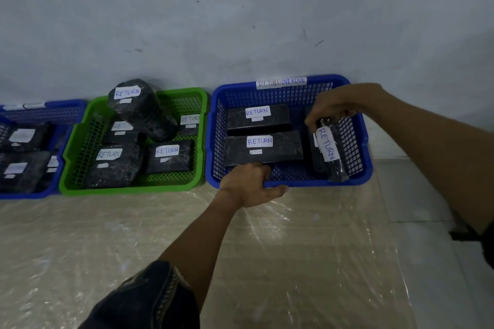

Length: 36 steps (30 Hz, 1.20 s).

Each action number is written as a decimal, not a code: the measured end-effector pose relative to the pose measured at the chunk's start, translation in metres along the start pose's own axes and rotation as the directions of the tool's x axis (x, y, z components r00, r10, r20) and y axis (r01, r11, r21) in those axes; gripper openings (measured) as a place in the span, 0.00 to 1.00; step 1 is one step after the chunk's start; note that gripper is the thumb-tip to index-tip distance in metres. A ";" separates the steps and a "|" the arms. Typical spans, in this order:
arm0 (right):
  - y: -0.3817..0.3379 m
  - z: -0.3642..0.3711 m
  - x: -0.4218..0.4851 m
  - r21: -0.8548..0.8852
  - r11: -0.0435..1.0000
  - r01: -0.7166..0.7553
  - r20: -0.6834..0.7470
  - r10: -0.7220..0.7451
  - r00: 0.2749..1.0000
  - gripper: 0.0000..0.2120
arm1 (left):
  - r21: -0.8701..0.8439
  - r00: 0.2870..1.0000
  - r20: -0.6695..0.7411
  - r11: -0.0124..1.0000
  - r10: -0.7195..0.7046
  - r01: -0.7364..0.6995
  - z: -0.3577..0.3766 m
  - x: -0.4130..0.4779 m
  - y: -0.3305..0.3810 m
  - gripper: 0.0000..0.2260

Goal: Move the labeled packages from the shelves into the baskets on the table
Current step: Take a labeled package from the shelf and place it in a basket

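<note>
Looks pretty far along imo: green basket (80, 139) holds approx 5 RETURN pkgs, right blue basket (358, 168) has 2 flat ones, right hand (334, 108) gripping a long pkg (327, 149) inside it w/ left hand (247, 185) clamped on the front rim, shelves not in view so can't tell what's left.

This looks like a parcel sorting or returns room in a small warehouse or courier depot. 3 plastic mesh baskets stand in a row against a bare, scuffed grey wall (240, 21): a blue basket (290, 184) tagged "RETURN/OVERDUE", a green basket (128, 189) and another blue one (40, 112). They hold black-wrapped packages (263, 147) with handwritten "RETURN" labels. The table (107, 243) is covered in clear plastic sheeting.
</note>
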State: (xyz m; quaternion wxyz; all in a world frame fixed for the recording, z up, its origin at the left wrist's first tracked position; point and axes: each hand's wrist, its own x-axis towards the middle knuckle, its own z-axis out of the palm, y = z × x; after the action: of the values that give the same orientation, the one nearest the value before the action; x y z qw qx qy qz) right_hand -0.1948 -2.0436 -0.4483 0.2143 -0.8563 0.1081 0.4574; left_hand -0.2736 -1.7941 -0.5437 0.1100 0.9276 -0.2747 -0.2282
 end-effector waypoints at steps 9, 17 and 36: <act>0.021 0.022 -0.013 0.249 0.946 0.207 -0.219 -0.153 0.964 0.13 | -0.024 0.996 -0.077 0.998 0.049 -0.051 -0.001 -0.003 -0.001 0.24; 0.027 0.095 -0.003 0.274 0.930 0.246 -0.129 -0.218 0.967 0.13 | 0.208 0.895 -0.416 0.975 0.159 -0.077 -0.019 -0.020 -0.031 0.38; 0.010 0.102 0.003 0.399 0.779 0.483 -0.514 -0.246 0.822 0.07 | 0.216 0.974 -0.221 0.971 -0.048 0.097 -0.012 -0.024 -0.048 0.57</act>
State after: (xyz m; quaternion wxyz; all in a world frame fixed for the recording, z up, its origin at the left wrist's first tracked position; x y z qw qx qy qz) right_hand -0.2724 -2.0048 -0.5030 0.4912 -0.8512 0.0980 0.1570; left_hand -0.2633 -1.7400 -0.5405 0.0244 0.9627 -0.2511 -0.0980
